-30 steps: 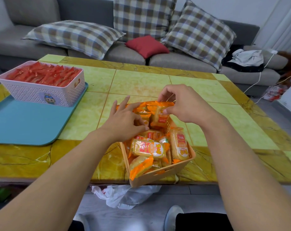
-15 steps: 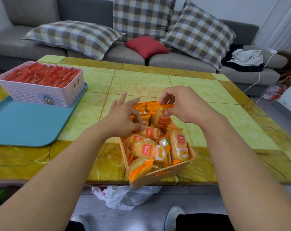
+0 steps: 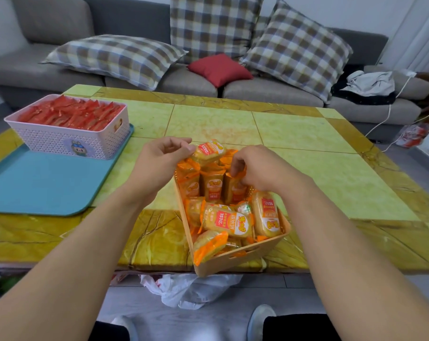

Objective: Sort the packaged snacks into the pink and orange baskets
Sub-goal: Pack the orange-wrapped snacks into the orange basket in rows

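Two baskets stand on the worktop [image 3: 208, 124]: one pink basket [image 3: 68, 141] and one orange basket [image 3: 235, 260]. One teal tray [image 3: 41, 183] carries the pink basket. Red packets [image 3: 70, 113] fill the pink basket; their number cannot be told. About ten orange packets [image 3: 227, 221] show in the orange basket. Two hands are in view: left hand [image 3: 159, 161], right hand [image 3: 260, 168].
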The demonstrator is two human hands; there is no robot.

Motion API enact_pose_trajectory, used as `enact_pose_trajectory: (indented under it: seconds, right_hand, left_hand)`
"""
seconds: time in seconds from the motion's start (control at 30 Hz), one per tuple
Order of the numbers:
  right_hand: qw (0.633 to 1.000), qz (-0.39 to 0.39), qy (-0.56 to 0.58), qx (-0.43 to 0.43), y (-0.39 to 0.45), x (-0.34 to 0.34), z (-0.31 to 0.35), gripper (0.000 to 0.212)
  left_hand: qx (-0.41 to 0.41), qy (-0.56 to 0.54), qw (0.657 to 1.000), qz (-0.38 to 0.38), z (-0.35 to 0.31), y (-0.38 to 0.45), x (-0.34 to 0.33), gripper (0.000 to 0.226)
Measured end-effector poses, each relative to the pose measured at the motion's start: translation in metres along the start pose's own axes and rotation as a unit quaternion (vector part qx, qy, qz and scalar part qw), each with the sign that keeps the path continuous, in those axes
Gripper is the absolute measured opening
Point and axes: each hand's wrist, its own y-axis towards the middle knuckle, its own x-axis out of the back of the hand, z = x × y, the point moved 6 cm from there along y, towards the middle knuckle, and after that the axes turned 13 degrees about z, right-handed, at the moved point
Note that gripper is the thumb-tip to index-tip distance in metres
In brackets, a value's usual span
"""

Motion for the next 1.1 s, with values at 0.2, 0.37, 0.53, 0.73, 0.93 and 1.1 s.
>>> enact_pose_trajectory:
  seconds: [0.2,0.37,0.53,0.73,0.93,1.1]
  right_hand:
    - [0.984,-0.068,0.167,0.009,-0.018,0.036,-0.003,0.024]
    - [0.898,-0.067,0.433,0.050,-0.027,0.036,0.008,0.034]
    - [0.900,-0.082,0.425,0.055,-0.031,0.035,0.012,0.040]
    - [0.971,-0.025,0.236,0.043,-0.036,0.035,0.020,0.032]
    - [0.998,-0.022,0.063,0.000,-0.021,0.007,0.038,0.031]
    - [0.997,-0.049,-0.042,-0.036,-0.020,0.002,0.042,0.025]
  left_hand:
    - [-0.044,0.056,0.997,-0.043,-0.005,-0.002,0.002,0.013]
    - [-0.068,0.077,0.995,-0.009,-0.010,-0.006,-0.008,0.011]
    - [-0.068,0.169,0.982,0.054,-0.012,-0.012,-0.021,0.007]
    - [-0.007,0.416,0.905,0.087,-0.004,-0.011,-0.008,0.021]
    - [0.059,0.547,0.827,0.115,0.006,-0.011,-0.021,0.003]
    - [0.076,0.597,0.787,0.136,0.007,-0.008,-0.026,0.011]
